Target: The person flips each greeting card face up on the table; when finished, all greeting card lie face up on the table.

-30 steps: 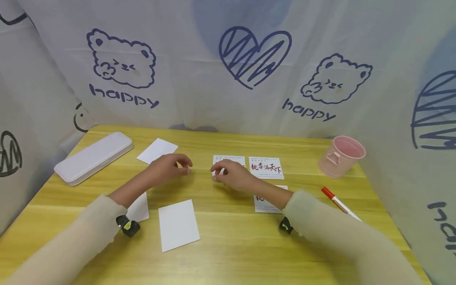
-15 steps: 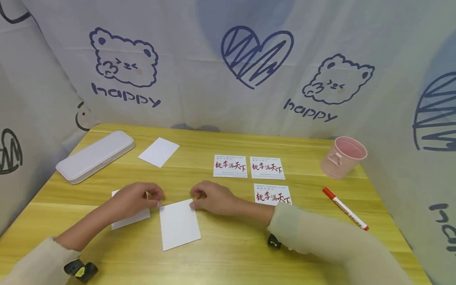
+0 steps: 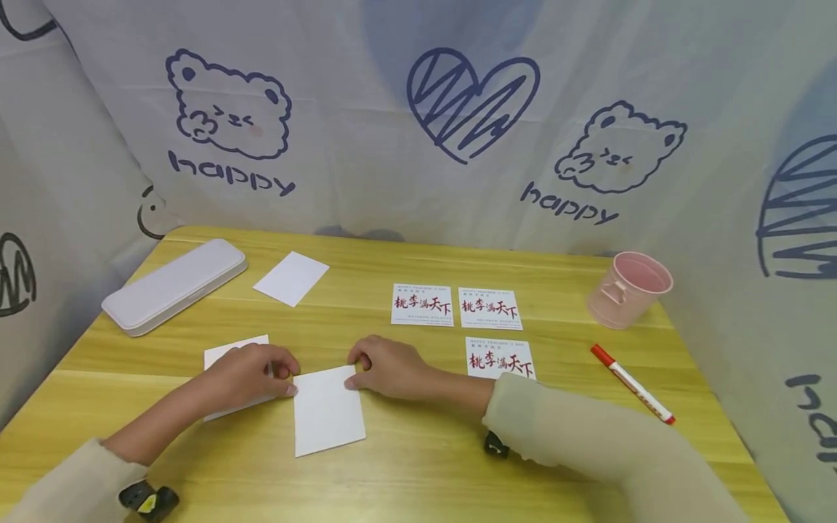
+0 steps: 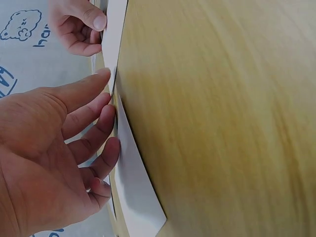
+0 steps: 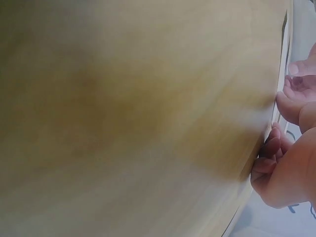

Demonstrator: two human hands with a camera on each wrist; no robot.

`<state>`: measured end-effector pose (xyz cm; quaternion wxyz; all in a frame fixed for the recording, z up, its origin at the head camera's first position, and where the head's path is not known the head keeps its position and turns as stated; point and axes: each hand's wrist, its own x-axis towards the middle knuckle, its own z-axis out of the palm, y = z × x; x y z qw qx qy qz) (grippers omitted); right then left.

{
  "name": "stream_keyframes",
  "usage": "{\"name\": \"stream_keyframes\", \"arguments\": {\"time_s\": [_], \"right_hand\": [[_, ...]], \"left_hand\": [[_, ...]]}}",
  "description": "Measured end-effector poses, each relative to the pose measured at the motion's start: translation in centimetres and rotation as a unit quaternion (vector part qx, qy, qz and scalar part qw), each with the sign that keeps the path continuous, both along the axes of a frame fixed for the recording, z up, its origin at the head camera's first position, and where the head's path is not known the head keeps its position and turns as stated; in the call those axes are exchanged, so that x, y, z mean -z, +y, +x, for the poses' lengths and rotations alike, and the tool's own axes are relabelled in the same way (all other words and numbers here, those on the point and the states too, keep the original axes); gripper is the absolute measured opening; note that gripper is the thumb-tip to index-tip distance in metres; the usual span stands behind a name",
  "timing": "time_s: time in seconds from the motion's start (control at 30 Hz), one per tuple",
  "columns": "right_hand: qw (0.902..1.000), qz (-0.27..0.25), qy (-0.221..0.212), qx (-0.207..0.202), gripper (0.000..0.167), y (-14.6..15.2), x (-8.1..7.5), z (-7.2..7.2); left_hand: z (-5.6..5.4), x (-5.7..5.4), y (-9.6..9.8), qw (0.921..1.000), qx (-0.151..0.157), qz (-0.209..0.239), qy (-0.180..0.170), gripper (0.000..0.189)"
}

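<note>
A blank white card (image 3: 330,414) lies on the table between both hands in the head view. My left hand (image 3: 245,378) pinches its upper left corner with thumb and forefinger. On the upper right corner, my right hand (image 3: 392,369) pinches the edge, its thumb on top. Beneath the left hand, partly hidden, is a second white card (image 3: 219,354). The left wrist view shows the left hand (image 4: 54,148) at the card's corner, its other fingers loosely bent. Seen edge-on in the right wrist view, the card is a thin strip beside the right hand (image 5: 291,163).
Three printed cards with red characters, one of them a top right card (image 3: 490,309), lie right of centre. Another white card (image 3: 291,279) and a white case (image 3: 175,285) are at the back left. A red-capped marker (image 3: 634,385) and pink cup (image 3: 621,298) stand right.
Both hands have come down and left from mid-table to the upper corners of the blank card. Over the last half second the card has turned slightly and its lower edge has shifted left.
</note>
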<state>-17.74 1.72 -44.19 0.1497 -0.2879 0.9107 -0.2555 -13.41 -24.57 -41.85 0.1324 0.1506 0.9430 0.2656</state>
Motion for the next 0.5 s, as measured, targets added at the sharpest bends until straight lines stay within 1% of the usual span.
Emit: {"name": "stream_keyframes", "arguments": {"time_s": [0.17, 0.27, 0.33, 0.4, 0.5], "right_hand": [[0.9996, -0.013, -0.017, 0.017, 0.031, -0.02, -0.13, 0.01], [0.9993, -0.019, -0.024, 0.023, 0.031, 0.08, -0.16, -0.03], [0.9989, -0.025, -0.029, 0.026, 0.031, 0.18, -0.16, -0.08], [0.9981, -0.037, -0.038, 0.030, 0.030, 0.34, -0.20, -0.13], [0.9941, -0.077, -0.066, 0.038, 0.029, 0.77, -0.25, -0.24]], "left_hand": [[-0.20, -0.10, 0.18, 1.0000, 0.005, 0.007, -0.002, 0.012], [-0.38, -0.15, 0.20, 0.9994, 0.003, 0.029, -0.017, 0.009], [-0.49, -0.16, 0.17, 0.9978, 0.001, 0.057, -0.032, 0.009], [-0.60, -0.17, 0.16, 0.9945, -0.002, 0.093, -0.049, 0.010], [-0.82, -0.22, 0.26, 0.9860, -0.007, 0.149, -0.074, 0.013]]}}
